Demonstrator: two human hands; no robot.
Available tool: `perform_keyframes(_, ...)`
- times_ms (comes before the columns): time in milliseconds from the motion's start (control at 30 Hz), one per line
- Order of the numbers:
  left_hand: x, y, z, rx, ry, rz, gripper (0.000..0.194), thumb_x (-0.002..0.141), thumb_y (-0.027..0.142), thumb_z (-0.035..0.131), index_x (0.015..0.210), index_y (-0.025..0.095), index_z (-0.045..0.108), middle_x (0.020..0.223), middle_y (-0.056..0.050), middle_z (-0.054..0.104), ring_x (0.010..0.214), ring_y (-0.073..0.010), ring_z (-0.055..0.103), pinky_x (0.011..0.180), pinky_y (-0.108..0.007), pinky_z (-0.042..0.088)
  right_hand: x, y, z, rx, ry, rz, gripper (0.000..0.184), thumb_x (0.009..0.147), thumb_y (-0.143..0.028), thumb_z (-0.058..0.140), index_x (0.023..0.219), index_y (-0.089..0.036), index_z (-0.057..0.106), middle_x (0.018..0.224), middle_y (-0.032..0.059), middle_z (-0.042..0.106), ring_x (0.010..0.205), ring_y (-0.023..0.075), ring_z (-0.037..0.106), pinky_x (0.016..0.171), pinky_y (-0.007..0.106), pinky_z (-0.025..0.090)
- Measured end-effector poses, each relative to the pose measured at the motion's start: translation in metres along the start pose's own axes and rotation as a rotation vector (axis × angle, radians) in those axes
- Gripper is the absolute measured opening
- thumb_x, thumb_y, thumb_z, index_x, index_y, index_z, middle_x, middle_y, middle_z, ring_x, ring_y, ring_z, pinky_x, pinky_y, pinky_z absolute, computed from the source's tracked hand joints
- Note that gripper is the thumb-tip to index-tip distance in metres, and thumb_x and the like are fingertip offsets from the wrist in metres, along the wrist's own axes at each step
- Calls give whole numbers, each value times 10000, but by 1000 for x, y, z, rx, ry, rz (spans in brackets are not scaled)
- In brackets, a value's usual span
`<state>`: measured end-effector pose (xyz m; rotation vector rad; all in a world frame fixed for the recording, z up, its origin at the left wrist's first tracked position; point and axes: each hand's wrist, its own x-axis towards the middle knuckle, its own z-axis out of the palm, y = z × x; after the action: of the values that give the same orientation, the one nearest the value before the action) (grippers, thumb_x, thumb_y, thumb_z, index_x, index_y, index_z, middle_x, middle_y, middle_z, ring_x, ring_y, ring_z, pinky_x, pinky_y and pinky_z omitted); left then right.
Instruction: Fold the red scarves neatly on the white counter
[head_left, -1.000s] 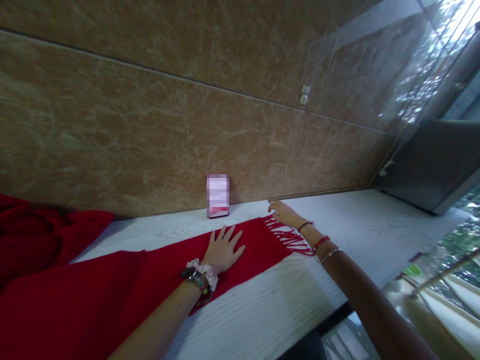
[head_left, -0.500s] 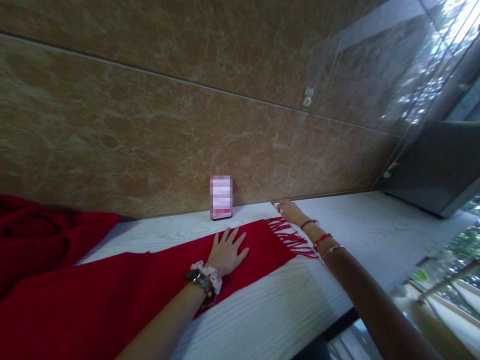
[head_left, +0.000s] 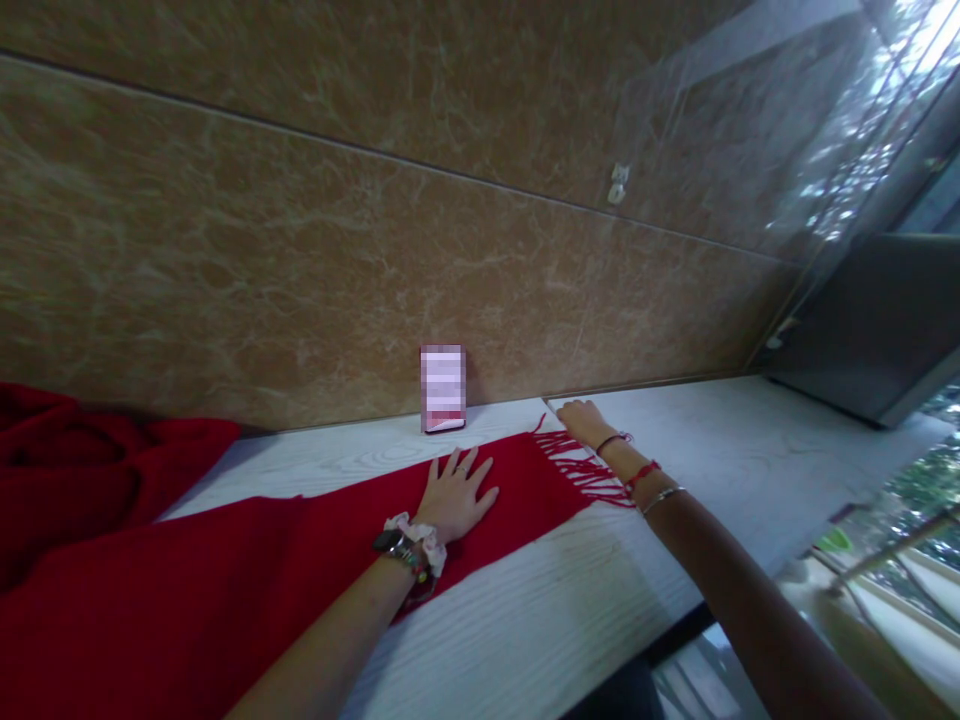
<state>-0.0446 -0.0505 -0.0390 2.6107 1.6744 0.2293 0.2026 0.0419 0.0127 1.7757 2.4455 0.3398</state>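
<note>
A red scarf (head_left: 525, 500) with a fringe (head_left: 585, 472) at its right end lies spread along the white wood-grain table. My left hand (head_left: 454, 500) rests flat on the scarf, fingers spread, pressing the cloth short of the fringe. By the far corner of the fringe, my right hand (head_left: 583, 420) is closed, its fingers curled down at the tabletop; whatever they may hold is hidden. One fringe strand sticks up just left of that hand, while the others lie fanned out below it.
A phone (head_left: 443, 390) with a blurred screen leans upright against the brown marbled wall (head_left: 300, 300). More red cloth (head_left: 112, 470) is bunched at the left. A dark grey box-like object (head_left: 870, 330) stands at the table's (head_left: 750, 450) right end.
My right hand has shifted slightly right, its fingers now curled in more. The fringe strands have moved, and one at the far corner now points up. My left hand stays flat on the scarf.
</note>
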Motion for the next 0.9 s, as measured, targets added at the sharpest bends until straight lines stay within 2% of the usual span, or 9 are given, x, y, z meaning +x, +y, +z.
perform_keyframes(200,0,1,-1,9,4,-4,529,887,485,286,1345,234,370,1429,-73,285,1314,-307,206,1024,-523,183,6,-43,10,130,48,-250,245,814,-117,452,996,-164,608,1035,66,609,1004,140,530,881,245,382)
perform_keyframes(267,-1,1,-2,10,0,-2,527,889,482,286,1347,234,365,1431,-73,280,1314,-307,205,1024,-524,183,3,-39,17,143,61,-212,246,812,-90,431,978,-134,607,1004,95,609,980,157,541,867,265,398)
perform_keyframes(367,-1,1,-3,12,-6,2,523,889,480,294,1348,239,363,1433,-71,275,1316,-307,199,1024,-527,181,-2,-14,22,131,103,-54,298,805,-29,372,994,-83,595,1003,175,595,980,208,543,846,338,424)
perform_keyframes(467,-1,2,-2,25,0,-4,516,888,480,303,1344,247,369,1431,-65,281,1316,-302,203,1023,-520,190,-10,-8,21,137,199,17,356,822,-48,349,1112,-98,549,1162,184,532,1106,224,472,924,396,385)
perform_keyframes(600,0,2,0,43,17,-7,518,890,481,299,1340,237,379,1426,-65,293,1314,-300,210,1025,-513,196,-29,-53,29,307,341,-244,403,872,-216,376,1260,-137,452,1326,134,433,1243,209,349,1013,399,317)
perform_keyframes(700,0,2,-1,43,11,-9,528,891,486,291,1348,233,366,1429,-63,284,1316,-298,205,1028,-512,194,-45,-69,41,333,244,-340,421,895,-266,335,1296,-178,427,1353,109,420,1252,215,351,1008,427,317)
perform_keyframes(767,0,2,-2,38,-6,-11,531,890,490,291,1354,239,353,1434,-59,274,1318,-296,202,1029,-512,192,-52,-51,45,285,152,-265,427,903,-244,293,1311,-192,408,1369,104,403,1257,227,345,990,464,324)
perform_keyframes(833,1,1,-2,31,-19,-14,532,889,490,293,1358,243,343,1438,-57,262,1320,-295,197,1029,-514,188,-55,-19,44,205,97,-118,431,889,-199,301,1305,-188,414,1369,111,400,1266,260,324,974,513,316)
perform_keyframes(900,2,1,-2,27,-26,-15,530,889,490,294,1358,247,342,1441,-55,256,1321,-295,190,1029,-518,182,-55,10,37,135,124,26,441,844,-143,364,1278,-157,447,1372,142,383,1277,297,291,978,535,292)
